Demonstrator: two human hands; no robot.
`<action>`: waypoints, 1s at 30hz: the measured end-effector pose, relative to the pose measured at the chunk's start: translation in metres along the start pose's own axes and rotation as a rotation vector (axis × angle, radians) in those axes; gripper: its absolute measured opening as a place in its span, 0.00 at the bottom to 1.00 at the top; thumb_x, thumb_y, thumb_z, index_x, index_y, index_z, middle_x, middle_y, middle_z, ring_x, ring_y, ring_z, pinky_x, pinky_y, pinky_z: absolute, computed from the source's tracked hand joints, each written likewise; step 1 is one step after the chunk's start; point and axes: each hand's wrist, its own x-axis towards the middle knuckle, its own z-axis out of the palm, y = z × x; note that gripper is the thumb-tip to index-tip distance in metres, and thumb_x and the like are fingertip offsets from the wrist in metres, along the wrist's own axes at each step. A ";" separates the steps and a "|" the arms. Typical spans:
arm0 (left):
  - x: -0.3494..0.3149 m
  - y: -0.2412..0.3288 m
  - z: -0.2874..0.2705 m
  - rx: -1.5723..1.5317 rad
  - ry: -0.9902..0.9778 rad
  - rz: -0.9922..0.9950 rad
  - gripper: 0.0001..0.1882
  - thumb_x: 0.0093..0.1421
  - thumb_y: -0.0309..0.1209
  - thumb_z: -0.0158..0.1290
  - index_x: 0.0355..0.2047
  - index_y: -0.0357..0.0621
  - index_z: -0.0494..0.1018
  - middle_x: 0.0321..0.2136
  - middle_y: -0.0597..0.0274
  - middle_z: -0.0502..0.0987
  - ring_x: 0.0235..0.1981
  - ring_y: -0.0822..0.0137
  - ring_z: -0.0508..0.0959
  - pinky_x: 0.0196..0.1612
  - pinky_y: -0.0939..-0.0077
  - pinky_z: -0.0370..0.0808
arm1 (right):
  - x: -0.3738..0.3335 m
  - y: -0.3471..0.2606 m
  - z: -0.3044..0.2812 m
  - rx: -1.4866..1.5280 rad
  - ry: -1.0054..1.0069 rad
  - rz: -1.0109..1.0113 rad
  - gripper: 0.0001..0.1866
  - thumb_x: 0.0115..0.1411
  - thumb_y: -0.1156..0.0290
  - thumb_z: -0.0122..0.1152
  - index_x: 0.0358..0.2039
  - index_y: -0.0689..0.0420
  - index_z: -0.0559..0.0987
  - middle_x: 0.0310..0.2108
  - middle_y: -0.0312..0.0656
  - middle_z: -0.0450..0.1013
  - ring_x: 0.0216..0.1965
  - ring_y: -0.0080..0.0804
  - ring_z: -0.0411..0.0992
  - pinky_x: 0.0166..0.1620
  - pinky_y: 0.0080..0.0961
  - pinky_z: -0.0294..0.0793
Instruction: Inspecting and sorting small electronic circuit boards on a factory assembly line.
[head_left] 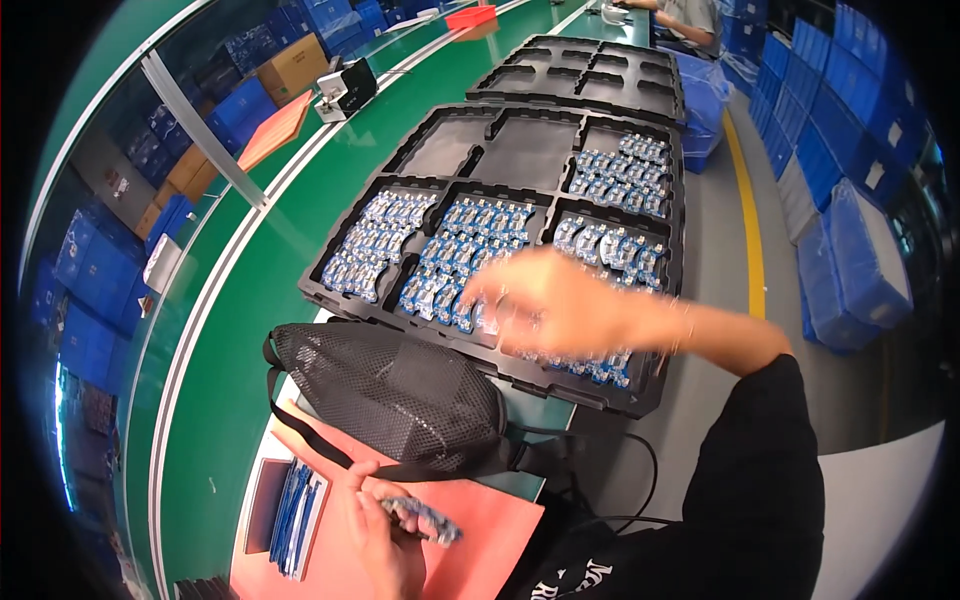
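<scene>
My left hand is closed on a small curved circuit board, blue with silvery parts, above the salmon-coloured sheet. My right hand reaches in from the right over the near part of a black compartment tray. Motion smears its fingers, so whether they hold anything cannot be made out. Below and around that hand, rows of small blue circuit boards fill several compartments. Some of the boards are hidden under the hand and wrist.
A black mesh bag lies between me and the tray. Flat blue pieces stand in a holder on the salmon sheet. Another black tray sits farther back. A black device stands on the green bench; blue crates line the right side.
</scene>
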 end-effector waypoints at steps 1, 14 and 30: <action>0.010 -0.003 0.003 0.108 -0.059 -0.045 0.19 0.64 0.38 0.40 0.51 0.42 0.56 0.21 0.70 0.62 0.20 0.79 0.63 0.19 0.84 0.63 | -0.009 -0.009 0.017 0.046 -0.069 -0.068 0.14 0.53 0.61 0.53 0.32 0.60 0.74 0.27 0.48 0.72 0.30 0.44 0.71 0.36 0.35 0.70; 0.013 0.013 0.002 0.038 0.101 0.060 0.19 0.64 0.43 0.36 0.41 0.39 0.65 0.12 0.73 0.59 0.09 0.82 0.55 0.11 0.88 0.51 | -0.005 -0.092 0.106 1.026 -0.472 0.233 0.21 0.64 0.59 0.39 0.32 0.64 0.75 0.25 0.42 0.75 0.14 0.22 0.68 0.18 0.17 0.68; 0.052 0.029 -0.058 -0.335 -0.254 -0.137 0.28 0.54 0.18 0.50 0.53 0.37 0.53 0.39 0.53 0.69 0.41 0.59 0.74 0.43 0.68 0.73 | 0.080 -0.091 0.077 0.011 -0.594 -0.210 0.13 0.46 0.70 0.62 0.33 0.60 0.75 0.28 0.43 0.74 0.29 0.32 0.72 0.33 0.28 0.69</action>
